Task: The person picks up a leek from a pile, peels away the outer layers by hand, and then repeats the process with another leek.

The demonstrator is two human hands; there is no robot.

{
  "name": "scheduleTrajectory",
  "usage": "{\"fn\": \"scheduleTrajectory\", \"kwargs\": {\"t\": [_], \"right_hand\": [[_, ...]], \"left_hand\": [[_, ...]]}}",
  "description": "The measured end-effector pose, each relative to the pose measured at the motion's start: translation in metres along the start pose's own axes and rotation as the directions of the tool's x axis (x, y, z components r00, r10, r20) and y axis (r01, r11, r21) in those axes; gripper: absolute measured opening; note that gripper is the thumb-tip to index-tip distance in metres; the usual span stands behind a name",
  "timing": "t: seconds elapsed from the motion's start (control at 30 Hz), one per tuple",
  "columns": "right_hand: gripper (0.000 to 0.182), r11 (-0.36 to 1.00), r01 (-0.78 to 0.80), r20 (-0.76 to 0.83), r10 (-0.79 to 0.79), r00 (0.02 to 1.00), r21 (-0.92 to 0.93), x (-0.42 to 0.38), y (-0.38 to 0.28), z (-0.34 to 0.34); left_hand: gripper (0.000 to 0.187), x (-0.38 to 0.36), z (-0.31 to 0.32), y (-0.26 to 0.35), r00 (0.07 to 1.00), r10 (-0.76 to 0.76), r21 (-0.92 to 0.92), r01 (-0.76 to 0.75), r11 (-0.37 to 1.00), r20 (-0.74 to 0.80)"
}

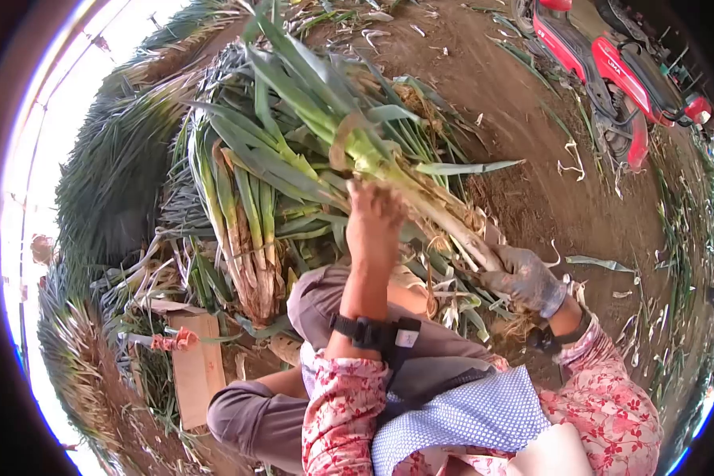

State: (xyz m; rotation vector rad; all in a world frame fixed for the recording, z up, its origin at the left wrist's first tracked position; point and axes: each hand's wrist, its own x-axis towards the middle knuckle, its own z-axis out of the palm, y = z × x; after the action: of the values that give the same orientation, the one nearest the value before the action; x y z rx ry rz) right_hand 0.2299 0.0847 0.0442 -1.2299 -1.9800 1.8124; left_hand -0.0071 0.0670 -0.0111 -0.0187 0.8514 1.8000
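My left hand (373,222) is bare and grips the pale middle of a bunch of green onions (349,127), whose long green leaves fan up and to the left. My right hand (523,279) wears a dirty grey glove and is closed around the white root end of the same bunch, where dried roots and husks hang. Both arms are in red-and-white floral sleeves, each with a black wrist strap. The bunch lies slanted above my bent knees.
A tied bundle of green onions (242,230) stands at the left before a large heap of leaves (127,159). Cardboard (198,365) lies on the soil at lower left. A red scooter (611,71) is parked at upper right. Loose husks litter the brown earth (547,190).
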Motion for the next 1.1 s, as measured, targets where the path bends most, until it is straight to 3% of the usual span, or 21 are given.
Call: {"fn": "scheduleTrajectory", "kwargs": {"t": [0.1,0.17,0.27,0.33,0.37,0.43,0.5,0.57,0.63,0.73,0.77,0.87,1.0,1.1], "right_hand": [[0.041,0.989,-0.069,0.038,0.065,0.997,0.128,-0.021,0.004,0.020],[0.042,0.999,-0.038,0.071,0.036,0.997,0.032,-0.026,0.022,0.026],[0.047,0.987,-0.024,0.101,0.040,0.994,-0.157,-0.023,0.030,0.028],[0.049,0.950,-0.014,0.097,0.047,0.994,-0.311,-0.007,0.038,0.022],[0.055,0.788,0.245,0.124,-0.212,0.969,-0.565,0.011,0.064,0.015],[0.062,0.724,0.242,0.001,-0.316,0.949,-0.646,0.038,0.065,0.020],[0.067,0.782,0.268,-0.005,-0.328,0.945,-0.563,0.060,0.035,0.033],[0.068,0.930,0.263,0.173,-0.224,0.959,-0.258,0.089,0.001,0.048],[0.060,0.955,0.291,0.236,-0.268,0.934,-0.066,0.100,-0.036,0.056],[0.054,0.962,0.253,0.260,-0.272,0.927,0.104,0.126,-0.028,0.075],[0.042,0.968,0.221,0.257,-0.245,0.935,0.121,0.127,-0.029,0.078],[0.041,0.957,0.232,0.186,-0.263,0.947,0.172,0.122,-0.030,0.087],[0.042,0.955,0.257,0.112,-0.275,0.955,0.149,0.128,-0.014,0.085],[0.042,0.961,0.247,0.055,-0.255,0.965,0.123,0.125,-0.010,0.081]], "left_hand": [[0.050,0.006,-0.013,0.010,0.979,0.191,-0.031,-0.193,0.981,-0.068],[0.034,0.015,-0.026,0.020,0.954,0.211,-0.007,-0.218,0.976,-0.213],[0.030,0.004,-0.028,0.033,0.970,0.195,-0.079,-0.207,0.975,-0.142],[0.028,0.006,-0.041,0.036,0.976,0.184,0.055,-0.179,0.982,-0.115],[0.028,0.007,-0.042,0.035,0.974,0.190,0.118,-0.176,0.977,-0.125],[0.026,0.002,-0.036,0.031,0.966,0.233,0.219,-0.204,0.954,-0.114],[0.025,-0.002,-0.031,0.028,0.963,0.249,0.178,-0.227,0.957,-0.107],[0.024,-0.003,-0.031,0.028,0.964,0.244,0.144,-0.228,0.963,-0.106],[0.023,-0.006,-0.033,0.028,0.973,0.227,0.166,-0.216,0.962,-0.050],[0.023,-0.009,-0.034,0.030,0.957,0.281,0.186,-0.265,0.946,-0.067],[0.024,-0.009,-0.034,0.031,0.947,0.310,0.191,-0.290,0.938,-0.086],[0.026,-0.002,-0.035,0.027,0.926,0.378,0.053,-0.379,0.924,0.026],[0.022,0.006,-0.036,0.021,0.908,0.418,0.138,-0.411,0.901,-0.025],[0.021,0.006,-0.036,0.017,0.931,0.366,0.130,-0.365,0.922,0.015]]}}
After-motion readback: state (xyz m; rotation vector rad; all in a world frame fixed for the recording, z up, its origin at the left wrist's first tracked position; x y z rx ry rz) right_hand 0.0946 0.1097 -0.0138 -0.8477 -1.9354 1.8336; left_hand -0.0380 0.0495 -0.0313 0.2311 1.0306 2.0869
